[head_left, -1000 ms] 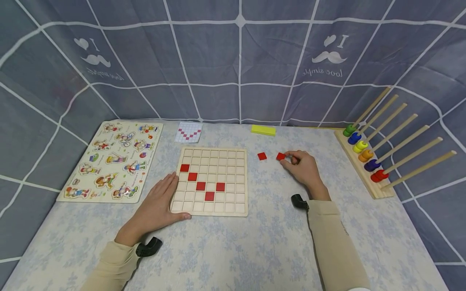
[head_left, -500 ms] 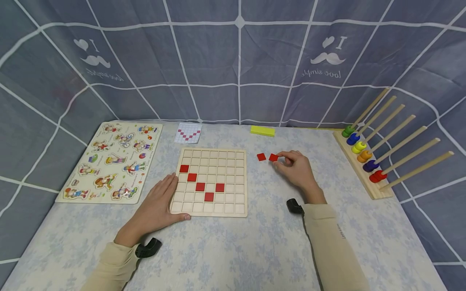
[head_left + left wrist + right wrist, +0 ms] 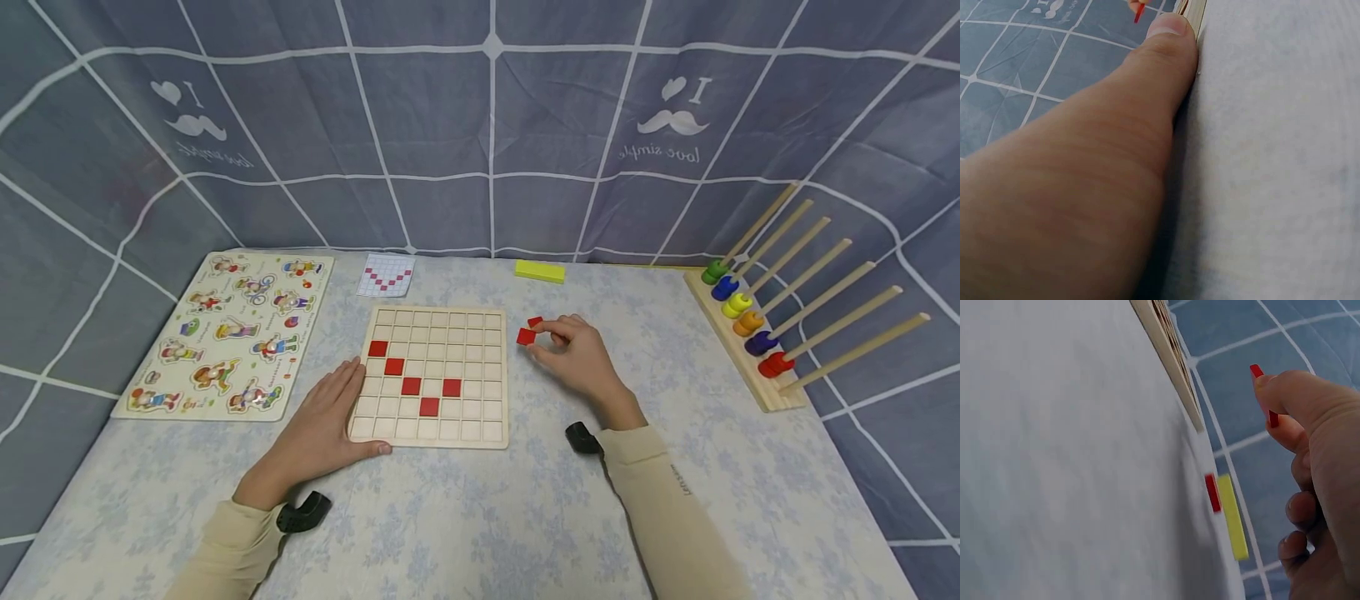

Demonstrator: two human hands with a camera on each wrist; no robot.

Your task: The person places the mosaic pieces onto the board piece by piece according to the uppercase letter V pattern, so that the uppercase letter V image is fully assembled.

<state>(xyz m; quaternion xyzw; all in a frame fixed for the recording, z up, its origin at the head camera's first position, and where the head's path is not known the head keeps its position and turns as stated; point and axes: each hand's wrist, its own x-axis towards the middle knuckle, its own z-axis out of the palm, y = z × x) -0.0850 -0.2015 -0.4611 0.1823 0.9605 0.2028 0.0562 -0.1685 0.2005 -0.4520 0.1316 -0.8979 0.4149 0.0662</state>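
Observation:
My right hand [image 3: 583, 357] pinches a red square tile [image 3: 526, 337] between thumb and fingertips, just right of the wooden grid board [image 3: 469, 409]. In the right wrist view the pinched red tile [image 3: 1274, 417] is raised off the table. A second red tile [image 3: 535, 321] lies behind it, partly covered by the hand. My left hand [image 3: 318, 433] rests against the board's left side, fingers extended and thumb along the front left corner. Several red tiles, such as the front one [image 3: 429, 407], sit in the board's cells in a slanting row, with one more up to the right.
A small pattern card [image 3: 386, 276] with a pink V lies behind the board. A yellow block [image 3: 540, 272] lies at the back. A picture puzzle board [image 3: 238, 308] is at left, and a wooden peg stand [image 3: 780, 398] with coloured rings at right. A patterned curtain [image 3: 420, 125] encloses the table.
My right hand has moved left with the pinched red tile, passing in front of the other loose tile and coming close to the board. The left hand has stayed in place.

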